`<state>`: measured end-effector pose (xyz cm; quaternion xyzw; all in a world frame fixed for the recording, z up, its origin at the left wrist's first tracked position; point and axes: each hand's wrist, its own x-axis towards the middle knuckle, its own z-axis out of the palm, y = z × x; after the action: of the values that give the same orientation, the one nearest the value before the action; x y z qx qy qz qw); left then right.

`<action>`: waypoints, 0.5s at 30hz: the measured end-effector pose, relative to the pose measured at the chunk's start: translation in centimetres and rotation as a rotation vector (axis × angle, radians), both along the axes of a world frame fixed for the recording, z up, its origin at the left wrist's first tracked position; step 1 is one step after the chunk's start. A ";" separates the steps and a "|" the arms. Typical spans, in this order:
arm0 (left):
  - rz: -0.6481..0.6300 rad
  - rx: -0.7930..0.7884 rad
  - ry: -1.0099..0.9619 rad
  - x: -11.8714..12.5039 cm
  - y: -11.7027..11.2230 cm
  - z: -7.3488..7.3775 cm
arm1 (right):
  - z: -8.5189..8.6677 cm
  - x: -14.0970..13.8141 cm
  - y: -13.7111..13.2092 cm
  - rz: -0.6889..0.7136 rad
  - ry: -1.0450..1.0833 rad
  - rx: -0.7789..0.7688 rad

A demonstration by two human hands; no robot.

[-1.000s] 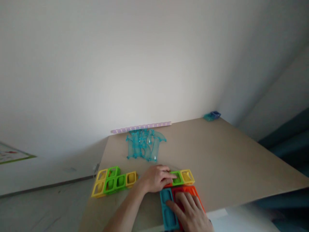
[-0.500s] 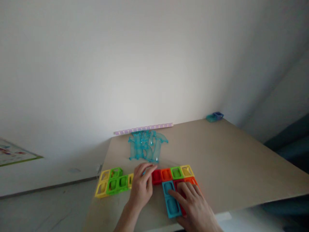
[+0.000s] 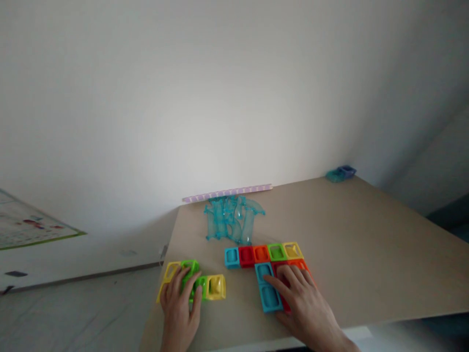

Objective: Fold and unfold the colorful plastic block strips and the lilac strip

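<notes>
Left hand (image 3: 181, 305): fingers spread over the green blocks (image 3: 191, 263), yellow blocks (image 3: 216, 287) at either end.
Right hand (image 3: 302, 300): index finger on the blue block (image 3: 270, 297), others bent over the red block (image 3: 276, 266); whether it grips, I cannot tell.
Coloured row (image 3: 261, 254): five squares, just beyond the blue block.
Clear blue tubes (image 3: 247, 227): farther back on the table (image 3: 330, 234).

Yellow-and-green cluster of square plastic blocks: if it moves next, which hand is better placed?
Probably the left hand: its fingers lie over the yellow-and-green cluster, while the right hand is farther right, over the blue, red and orange plastic block group.
</notes>
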<state>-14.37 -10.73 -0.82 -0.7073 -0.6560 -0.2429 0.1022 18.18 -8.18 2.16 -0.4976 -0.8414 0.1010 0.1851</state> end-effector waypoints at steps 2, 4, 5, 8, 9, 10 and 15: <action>-0.016 -0.030 -0.014 1.5 -0.5 -0.1 | 0.1 0.0 -0.1 0.016 0.007 -0.003; -0.033 -0.066 -0.043 3.4 -0.8 -0.3 | 0.3 -0.1 -0.1 0.024 0.019 -0.015; -0.030 -0.083 -0.059 4.5 -0.9 -0.4 | 0.3 -0.2 -0.1 0.024 0.026 -0.024; 0.000 -0.082 -0.080 7.2 -0.6 -0.3 | 0.4 -0.3 -0.2 0.027 0.040 -0.047; 0.013 -0.081 -0.077 7.8 -0.3 -0.1 | 0.5 -0.3 -0.3 0.028 0.043 -0.051; 0.024 -0.085 -0.068 8.3 0.0 0.1 | 0.5 -0.4 -0.3 0.028 0.045 -0.052; -0.061 -0.204 -0.026 7.3 1.3 2.0 | 0.8 -0.3 -0.3 0.035 0.041 -0.052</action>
<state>-7.11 -9.41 1.19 -0.7305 -0.6567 -0.1870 0.0138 17.86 -8.51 2.95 -0.4851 -0.8432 0.1363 0.1875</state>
